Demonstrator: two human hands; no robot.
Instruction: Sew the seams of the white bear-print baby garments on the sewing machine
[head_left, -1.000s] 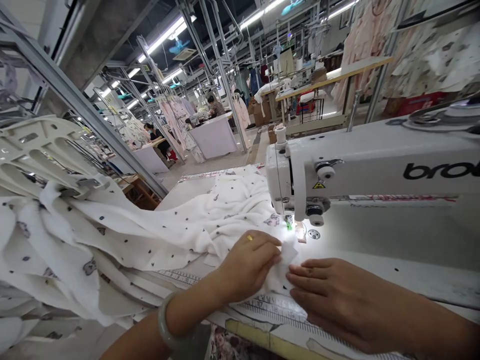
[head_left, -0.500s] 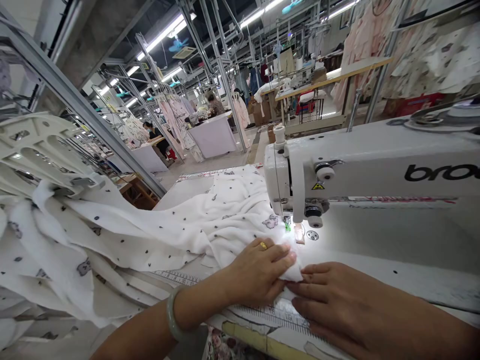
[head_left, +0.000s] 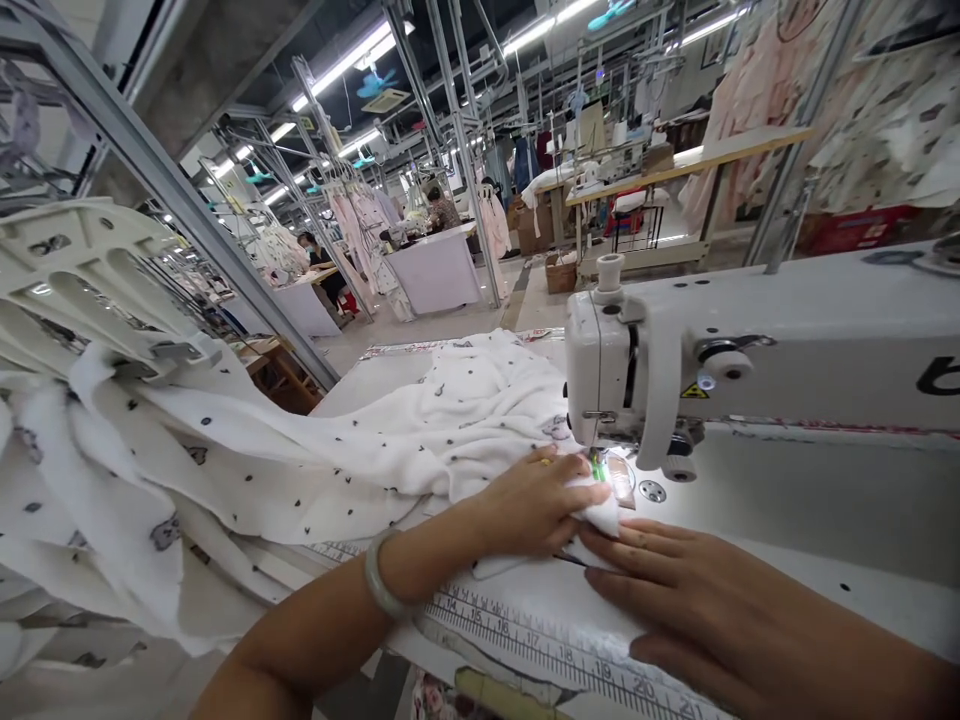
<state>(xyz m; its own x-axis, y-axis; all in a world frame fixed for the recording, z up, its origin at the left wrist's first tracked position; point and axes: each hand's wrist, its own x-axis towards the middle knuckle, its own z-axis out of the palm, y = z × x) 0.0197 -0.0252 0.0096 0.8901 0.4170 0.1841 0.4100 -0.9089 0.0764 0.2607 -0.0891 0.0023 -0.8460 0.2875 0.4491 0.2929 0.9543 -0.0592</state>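
Observation:
A white fabric [head_left: 390, 450] with small dark dots and grey animal prints lies bunched on the machine bed, one edge at the lit presser foot [head_left: 598, 466] of a white sewing machine [head_left: 810, 350]. My left hand [head_left: 536, 505], with a ring and a pale bangle, is closed on the fabric just in front of the foot, fingers bent over it. Close beside it, my right hand [head_left: 675, 590] lies flat with fingers stretched out, its fingertips touching the fabric's near corner. My right thumb is hardly visible. The needle tip is too small to make out.
A printed ruler strip [head_left: 525, 635] runs along the near table edge. At left, a cream plastic hanger-like rack [head_left: 90, 270] has more fabric hanging from it. Metal posts [head_left: 180, 200] rise beyond. Farther back are worktables [head_left: 439, 270], hanging garments and people seated.
Both hands and the fabric corner have moved forward, closer to the presser foot. The view has shifted, so the machine appears farther right.

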